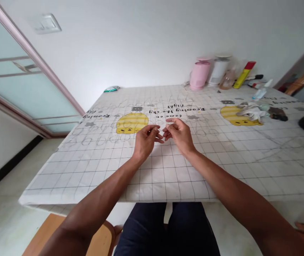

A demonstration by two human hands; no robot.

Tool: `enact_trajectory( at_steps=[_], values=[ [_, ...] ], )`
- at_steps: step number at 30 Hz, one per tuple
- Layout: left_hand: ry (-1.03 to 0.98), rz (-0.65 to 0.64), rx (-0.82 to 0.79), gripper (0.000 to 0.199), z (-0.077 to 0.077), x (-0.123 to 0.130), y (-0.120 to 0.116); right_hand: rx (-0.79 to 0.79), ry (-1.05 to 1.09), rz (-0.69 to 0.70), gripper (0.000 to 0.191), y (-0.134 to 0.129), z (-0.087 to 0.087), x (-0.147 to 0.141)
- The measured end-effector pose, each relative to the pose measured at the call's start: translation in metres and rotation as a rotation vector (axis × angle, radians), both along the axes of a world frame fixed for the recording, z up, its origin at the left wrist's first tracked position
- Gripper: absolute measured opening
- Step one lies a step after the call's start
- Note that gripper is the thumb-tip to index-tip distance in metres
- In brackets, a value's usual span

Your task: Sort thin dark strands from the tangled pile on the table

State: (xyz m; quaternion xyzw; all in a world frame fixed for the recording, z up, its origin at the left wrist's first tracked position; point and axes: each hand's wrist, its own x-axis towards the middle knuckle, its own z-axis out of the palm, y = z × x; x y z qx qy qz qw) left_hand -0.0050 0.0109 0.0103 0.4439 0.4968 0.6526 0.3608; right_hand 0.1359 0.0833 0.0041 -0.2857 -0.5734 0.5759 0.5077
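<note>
My left hand [145, 141] is above the middle of the checked tablecloth [95, 174], its thumb and index finger pressed together in a pinch. Facing it, a small gap away, my right hand [179, 134] also has thumb and fingertips drawn together. Whatever either hand pinches, if anything, is too thin or small to make out. On the cloth beyond and beside my hands, faint looped outlines [101, 139] lie in rows; I cannot tell whether they are clear rings or printed marks. A yellow printed bear [132, 123] shows just beyond my left hand.
Along the wall stand a pink cylindrical device [200, 74], a white one [218, 72], a bottle [228, 79] and a yellow-red box [244, 75]. Crumpled tissue [253, 112] and a clear bottle [263, 90] lie right. A green packet [111, 89] is far left. A wooden stool [101, 241] stands below.
</note>
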Motion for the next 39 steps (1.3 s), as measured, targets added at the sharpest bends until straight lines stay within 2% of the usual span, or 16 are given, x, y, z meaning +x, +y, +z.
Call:
enact_trajectory(
  at_steps=[8, 14, 21, 26, 28, 39],
  values=[
    [-0.012, 0.061, -0.034, 0.02, 0.0023, 0.0009, -0.0015, 0.15, -0.203, -0.04, 0.043, -0.0001, 0.0027, 0.0036],
    [-0.023, 0.068, 0.0, 0.015, 0.0029, 0.0005, -0.0008, 0.067, -0.172, -0.049, 0.057, -0.0026, 0.0023, -0.0006],
    [0.049, 0.061, -0.031, 0.011, -0.0031, 0.0056, -0.0024, 0.046, -0.316, -0.055, 0.053, -0.0018, -0.0012, -0.0025],
    [0.1, 0.066, -0.076, 0.013, -0.0033, 0.0041, -0.0019, 0.141, -0.526, -0.081, 0.041, 0.0022, -0.001, 0.0036],
    [0.106, 0.074, -0.102, 0.015, -0.0008, 0.003, -0.0023, 0.183, -0.535, -0.087, 0.036, 0.0021, -0.001, 0.0051],
    [0.044, 0.086, -0.051, 0.014, -0.0001, -0.0006, -0.0018, 0.272, -0.616, -0.06, 0.041, -0.0052, 0.0017, 0.0055]
  ],
)
